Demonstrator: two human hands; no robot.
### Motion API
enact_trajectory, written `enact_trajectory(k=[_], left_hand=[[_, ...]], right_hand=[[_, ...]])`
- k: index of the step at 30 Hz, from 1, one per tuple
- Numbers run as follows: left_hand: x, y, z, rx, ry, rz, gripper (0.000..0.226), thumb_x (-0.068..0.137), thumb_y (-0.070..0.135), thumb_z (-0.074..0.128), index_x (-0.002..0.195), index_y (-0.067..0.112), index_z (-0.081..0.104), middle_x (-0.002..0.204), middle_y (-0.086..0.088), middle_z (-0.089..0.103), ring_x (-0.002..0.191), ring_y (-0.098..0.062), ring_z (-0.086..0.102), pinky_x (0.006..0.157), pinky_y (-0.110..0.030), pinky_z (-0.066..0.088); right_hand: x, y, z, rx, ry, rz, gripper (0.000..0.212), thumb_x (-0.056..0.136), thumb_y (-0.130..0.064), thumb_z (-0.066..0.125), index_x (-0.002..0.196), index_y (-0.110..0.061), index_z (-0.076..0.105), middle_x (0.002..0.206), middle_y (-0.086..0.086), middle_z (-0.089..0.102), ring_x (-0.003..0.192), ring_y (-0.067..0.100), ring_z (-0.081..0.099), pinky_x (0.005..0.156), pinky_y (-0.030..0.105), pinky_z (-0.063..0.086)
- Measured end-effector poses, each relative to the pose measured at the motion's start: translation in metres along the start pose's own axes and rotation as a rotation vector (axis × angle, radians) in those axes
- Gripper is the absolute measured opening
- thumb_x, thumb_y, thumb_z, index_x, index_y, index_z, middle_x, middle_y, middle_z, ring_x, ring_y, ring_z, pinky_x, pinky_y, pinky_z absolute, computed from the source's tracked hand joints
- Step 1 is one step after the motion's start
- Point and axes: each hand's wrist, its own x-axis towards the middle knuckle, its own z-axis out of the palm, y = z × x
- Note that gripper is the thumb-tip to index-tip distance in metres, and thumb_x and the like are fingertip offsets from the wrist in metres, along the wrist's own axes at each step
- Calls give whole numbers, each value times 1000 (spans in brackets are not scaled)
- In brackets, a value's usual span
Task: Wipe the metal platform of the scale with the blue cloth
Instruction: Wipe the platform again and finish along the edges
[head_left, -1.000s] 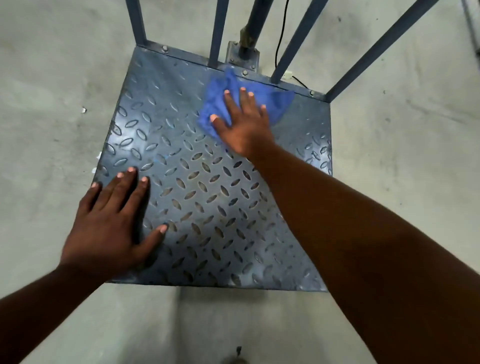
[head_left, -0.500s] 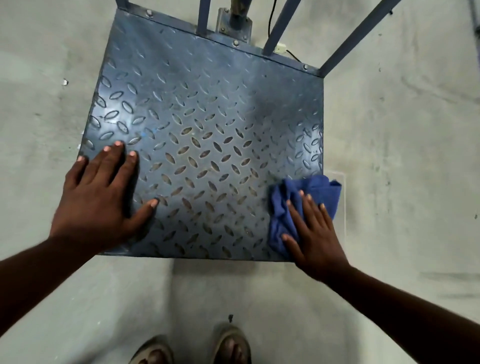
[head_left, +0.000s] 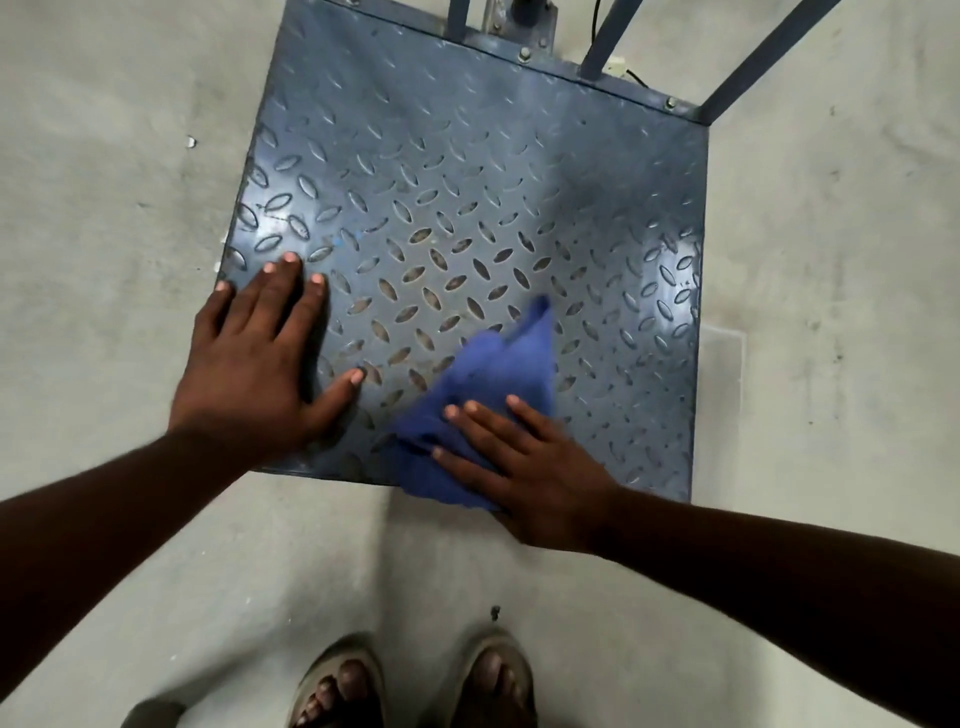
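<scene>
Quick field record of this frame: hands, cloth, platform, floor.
left hand: flat, fingers straight, pressing on the platform's near left part
right hand: flat on the blue cloth, fingers spread, pressing it down
blue cloth: crumpled, near edge of the platform, part hanging over that edge
platform: blue-grey tread plate, bolted upright bars along the far edge
floor: grey concrete, small debris specks
feet: in sandals, just short of the platform

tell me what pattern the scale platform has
Raised oval, diamond-plate lugs on blue-grey metal platform; the head view, the only one, shows it clearly.
</scene>
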Motion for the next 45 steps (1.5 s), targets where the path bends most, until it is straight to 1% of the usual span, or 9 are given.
enact_trajectory(k=[6, 14, 19, 23, 26, 32, 37, 41, 45], left_hand=[[1, -6, 2, -6, -11, 11, 95, 92, 70, 45, 166, 11, 38, 174, -19, 32, 159, -38, 35, 130, -53, 18], [1, -6, -1, -17, -62, 2, 99, 93, 74, 43, 170, 14, 28, 177, -19, 25, 161, -38, 28, 132, -53, 12], [1, -5, 0, -13, -50, -4, 100, 92, 74, 42, 169, 13, 27, 177, -21, 24, 162, -40, 25, 131, -55, 12], [0, -3, 2, -23, -13, -8, 99, 90, 72, 44, 168, 12, 30, 176, -21, 25, 161, -42, 26, 129, -42, 5], [0, -3, 4, -25, -18, -13, 100, 90, 72, 44, 169, 12, 29, 176, -21, 25, 161, -42, 26, 128, -38, -1], [2, -2, 5, -20, -22, 3, 98, 90, 71, 46, 168, 13, 31, 176, -21, 27, 160, -43, 28, 130, -47, 10], [0, -3, 4, -2, -47, 5, 98, 92, 72, 44, 169, 13, 30, 176, -20, 26, 161, -41, 28, 130, -56, 16], [2, -3, 2, 7, -58, 3, 98, 92, 72, 43, 170, 14, 29, 177, -18, 26, 162, -38, 28, 131, -55, 15], [1, -4, 1, 5, -50, 2, 98, 92, 73, 44, 169, 13, 32, 176, -19, 28, 161, -37, 30, 131, -54, 15]], right_hand=[[70, -32, -9, 24, 51, -54, 79, 94, -30, 52, 165, -22, 20, 172, 14, 10, 160, 31, 8, 127, 53, 7], [-91, 32, 11, -78, -27, 87, 91, 89, -32, 65, 165, -25, 17, 171, 16, 13, 157, 36, 18, 124, 58, 23], [-171, 43, 16, 240, 34, 540, 97, 90, -24, 79, 165, -25, 18, 173, 14, 6, 158, 37, 14, 116, 56, 39], [-156, -3, 14, 769, 210, 1064, 104, 90, -13, 78, 165, -36, 10, 170, -5, 22, 146, 18, 41, 100, 21, 46], [-159, -7, 17, 982, 264, 1328, 107, 85, -11, 82, 163, -44, 16, 127, -15, 66, 95, 14, 70, 77, 19, 53], [-172, 51, -8, 876, -71, 1213, 42, 72, 1, 80, 92, -34, 70, 67, -19, 69, 54, 0, 59, 55, 19, 49], [-131, 105, -39, 936, 339, 1355, 37, 79, -19, 72, 106, -45, 69, 79, -13, 72, 76, 23, 65, 68, 29, 54], [-66, 117, -31, 693, 86, 1139, 75, 101, -64, 48, 163, -38, 15, 169, 1, 22, 150, 26, 31, 122, 44, 29], [-31, 128, -24, 362, 103, 966, 75, 103, -64, 20, 166, -24, 12, 173, 11, 0, 160, 26, -2, 129, 46, 1]])
